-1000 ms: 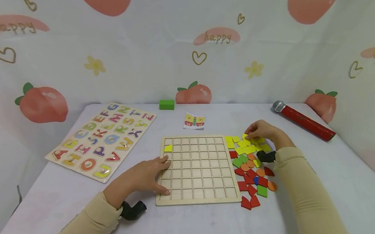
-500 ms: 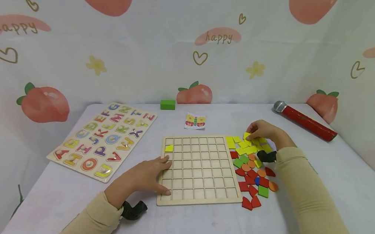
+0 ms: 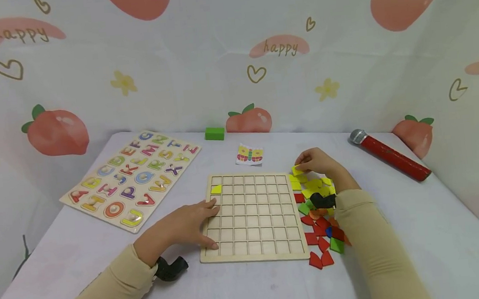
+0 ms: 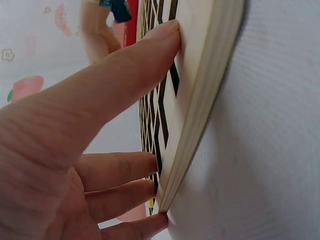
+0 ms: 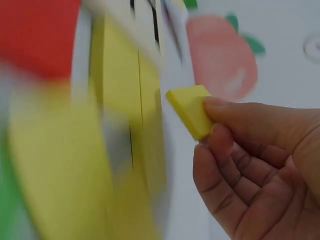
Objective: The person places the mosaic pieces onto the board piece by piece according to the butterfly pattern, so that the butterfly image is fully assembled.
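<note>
A wooden grid board (image 3: 251, 209) lies flat on the table, with one yellow piece (image 3: 216, 189) in its upper-left area. My left hand (image 3: 178, 226) rests on the board's left edge; in the left wrist view the thumb (image 4: 150, 50) lies along the rim, fingers extended. Between thumb and fingers my right hand (image 3: 319, 164) pinches a yellow tile (image 5: 192, 110), raised near the board's upper-right corner. Below that hand are loose yellow tiles (image 3: 311, 192), with red, green, orange and blue pieces farther down, partly covered by the right wrist and sleeve.
An alphabet puzzle board (image 3: 132, 178) lies at the left. Behind the grid are a small butterfly picture card (image 3: 249, 154) and a green block (image 3: 214, 133). A red microphone (image 3: 389, 155) lies at the back right, near the patterned backdrop.
My right hand has moved left from the yellow pile toward the board's upper-right corner, carrying a yellow tile. The left hand has stayed on the board.
</note>
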{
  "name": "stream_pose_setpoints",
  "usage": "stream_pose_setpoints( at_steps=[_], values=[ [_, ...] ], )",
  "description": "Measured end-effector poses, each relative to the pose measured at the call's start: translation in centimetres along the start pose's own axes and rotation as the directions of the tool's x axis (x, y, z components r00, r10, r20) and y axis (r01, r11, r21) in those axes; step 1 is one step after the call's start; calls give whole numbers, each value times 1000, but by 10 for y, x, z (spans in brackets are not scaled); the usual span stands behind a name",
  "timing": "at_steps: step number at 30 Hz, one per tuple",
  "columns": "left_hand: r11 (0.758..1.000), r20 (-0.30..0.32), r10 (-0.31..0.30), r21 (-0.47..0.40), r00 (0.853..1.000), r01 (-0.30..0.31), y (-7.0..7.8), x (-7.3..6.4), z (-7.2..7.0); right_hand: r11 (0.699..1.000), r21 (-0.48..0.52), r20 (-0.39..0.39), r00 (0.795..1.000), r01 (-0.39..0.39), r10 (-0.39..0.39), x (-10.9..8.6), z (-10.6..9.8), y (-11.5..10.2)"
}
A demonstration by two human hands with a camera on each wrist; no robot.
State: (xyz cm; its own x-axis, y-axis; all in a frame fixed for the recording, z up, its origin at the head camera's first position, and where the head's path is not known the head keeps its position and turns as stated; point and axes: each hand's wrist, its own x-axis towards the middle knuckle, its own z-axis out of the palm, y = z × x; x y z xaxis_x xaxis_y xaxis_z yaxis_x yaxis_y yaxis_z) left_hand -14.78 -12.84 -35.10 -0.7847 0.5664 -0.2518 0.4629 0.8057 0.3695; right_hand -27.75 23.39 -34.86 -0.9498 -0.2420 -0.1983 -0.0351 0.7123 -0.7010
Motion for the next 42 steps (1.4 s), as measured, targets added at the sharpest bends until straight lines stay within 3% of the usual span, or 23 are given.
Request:
stream_pose_setpoints(
  at_steps=[10, 16, 22, 30, 42],
  values=[
    [1000, 3, -21, -3, 1000, 21, -1, 0, 1, 986, 106, 133, 981, 127, -140, 21, 49, -59],
    [1000, 13, -28, -2, 1000, 28, -1, 1, -1, 974, 172, 212, 960, 145, -181, 29, 78, -87],
    [1000, 17, -28, -2, 999, 28, -2, 2, -1, 974, 163, 284, 939, 154, -196, 33, 103, -111],
    [999, 18, -31, -8, 999, 31, -1, 3, 0, 981, 26, 254, 947, 195, -195, 32, 115, -116],
    [1000, 12, -6, -7, 1000, 6, -1, 2, 0, 977, -32, 221, 955, 210, -198, 30, 117, -115]
  ],
)
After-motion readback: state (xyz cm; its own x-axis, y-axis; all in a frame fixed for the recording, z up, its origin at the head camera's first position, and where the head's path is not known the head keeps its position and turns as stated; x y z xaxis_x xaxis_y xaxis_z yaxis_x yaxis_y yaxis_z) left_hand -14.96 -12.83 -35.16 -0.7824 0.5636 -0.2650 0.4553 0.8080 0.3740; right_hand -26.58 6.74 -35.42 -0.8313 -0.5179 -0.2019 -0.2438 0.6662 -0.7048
